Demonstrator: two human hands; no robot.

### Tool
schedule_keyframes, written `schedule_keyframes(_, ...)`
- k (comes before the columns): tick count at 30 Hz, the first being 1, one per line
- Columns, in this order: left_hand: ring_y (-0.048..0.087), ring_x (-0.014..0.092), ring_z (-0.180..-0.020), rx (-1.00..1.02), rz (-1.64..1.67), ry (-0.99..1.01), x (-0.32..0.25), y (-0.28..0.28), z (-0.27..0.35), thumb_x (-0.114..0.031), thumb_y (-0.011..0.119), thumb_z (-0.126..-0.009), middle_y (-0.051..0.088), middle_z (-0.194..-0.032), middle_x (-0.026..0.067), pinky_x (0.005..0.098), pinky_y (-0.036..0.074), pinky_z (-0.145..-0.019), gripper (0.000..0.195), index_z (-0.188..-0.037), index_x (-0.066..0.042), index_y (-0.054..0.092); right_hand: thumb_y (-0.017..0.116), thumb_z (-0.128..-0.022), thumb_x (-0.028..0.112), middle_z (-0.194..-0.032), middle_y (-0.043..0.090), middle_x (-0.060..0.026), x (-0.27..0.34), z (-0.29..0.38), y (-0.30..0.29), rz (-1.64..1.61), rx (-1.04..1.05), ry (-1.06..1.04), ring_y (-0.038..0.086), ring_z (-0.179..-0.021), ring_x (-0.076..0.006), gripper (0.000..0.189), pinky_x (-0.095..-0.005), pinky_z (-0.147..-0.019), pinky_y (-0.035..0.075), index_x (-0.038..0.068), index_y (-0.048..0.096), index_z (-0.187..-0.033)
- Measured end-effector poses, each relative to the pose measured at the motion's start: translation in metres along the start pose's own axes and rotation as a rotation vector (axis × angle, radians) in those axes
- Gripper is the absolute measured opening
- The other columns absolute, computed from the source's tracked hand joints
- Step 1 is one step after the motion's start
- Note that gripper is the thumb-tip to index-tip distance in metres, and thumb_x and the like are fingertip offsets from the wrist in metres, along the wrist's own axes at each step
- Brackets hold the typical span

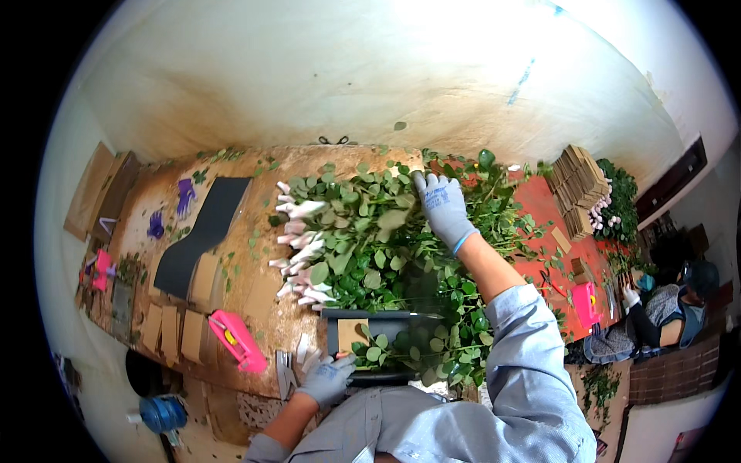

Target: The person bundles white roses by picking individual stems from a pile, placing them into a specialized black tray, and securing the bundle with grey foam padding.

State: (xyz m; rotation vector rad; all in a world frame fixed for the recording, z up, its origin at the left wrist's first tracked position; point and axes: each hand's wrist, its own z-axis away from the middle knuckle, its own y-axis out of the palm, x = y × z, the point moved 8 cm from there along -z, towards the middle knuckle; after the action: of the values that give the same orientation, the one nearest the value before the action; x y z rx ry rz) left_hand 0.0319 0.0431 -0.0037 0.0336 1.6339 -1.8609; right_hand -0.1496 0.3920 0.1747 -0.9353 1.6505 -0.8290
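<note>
My gloved right hand reaches across a broad heap of leafy cut rose stems. Its fingertips are at the far side of the foliage; whether they grip a stem is hidden. At the heap's left end, the flower heads sit in whitish-pink sleeves. Close to my body, my gloved left hand is by a piece of brown cardboard on a dark sheet. Its fingertips touch near the cardboard's lower edge, and what is under them cannot be made out. More leafy stems lie across the dark sheet.
A pink tape dispenser, cardboard pieces and a dark curved sheet lie left. Purple gloves are behind them. At right are red-handled pliers, another pink dispenser, stacked cardboard and a person.
</note>
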Motion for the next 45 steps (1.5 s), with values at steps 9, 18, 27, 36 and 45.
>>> schedule_keyframes(9,0.061,0.031,-0.116,0.036,0.004,-0.053,0.002,0.008,-0.001,-0.022,0.058,-0.093,0.058,-0.147,0.0028,0.0437,0.050,-0.096,0.034,-0.123,-0.012,0.070,0.064,-0.086,0.011,-0.109,0.063,-0.0079,-0.011,0.004,0.023,-0.090,0.019,0.014,0.063,-0.102,-0.0257,0.027,-0.0433,-0.086,0.047,0.016,0.063,-0.113)
schedule_keyframes(18,0.061,0.031,-0.117,-0.090,0.037,-0.025,0.002,0.007,0.003,-0.021,0.061,-0.090,0.061,-0.142,0.0076,0.0426,0.049,-0.099,0.033,-0.119,-0.008,0.071,0.062,-0.087,0.005,-0.108,0.067,-0.0149,-0.044,0.038,-0.006,-0.260,-0.139,0.113,0.066,-0.100,-0.0356,0.036,-0.0474,-0.085,0.052,0.012,0.067,-0.122)
schedule_keyframes(27,0.063,0.032,-0.115,-0.114,0.107,-0.047,0.001,-0.006,0.007,-0.020,0.061,-0.091,0.063,-0.139,0.0093,0.0421,0.049,-0.099,0.032,-0.119,-0.008,0.070,0.064,-0.085,-0.002,-0.103,0.065,-0.0171,-0.054,0.119,-0.108,-0.473,-0.295,0.059,0.063,-0.097,-0.0389,0.032,-0.0465,-0.084,0.051,0.005,0.067,-0.116)
schedule_keyframes(36,0.065,0.032,-0.108,-0.180,0.061,-0.029,0.004,0.009,0.005,-0.018,0.064,-0.087,0.064,-0.138,0.0059,0.0468,0.050,-0.091,0.031,-0.117,-0.011,0.070,0.064,-0.084,0.004,-0.103,0.066,-0.0128,0.024,0.303,0.021,-0.629,0.384,-0.023,0.064,-0.098,-0.0349,0.030,-0.0454,-0.083,0.052,0.010,0.071,-0.112)
schedule_keyframes(45,0.058,0.027,-0.118,-0.088,0.079,-0.094,0.008,0.014,0.009,-0.021,0.066,-0.089,0.056,-0.150,0.0017,0.0507,0.033,-0.114,0.037,-0.126,-0.015,0.068,0.064,-0.082,0.013,-0.109,0.059,-0.0097,0.054,0.287,0.014,-0.120,0.341,-0.125,0.057,-0.102,-0.0286,0.032,-0.0421,-0.087,0.045,0.013,0.064,-0.114)
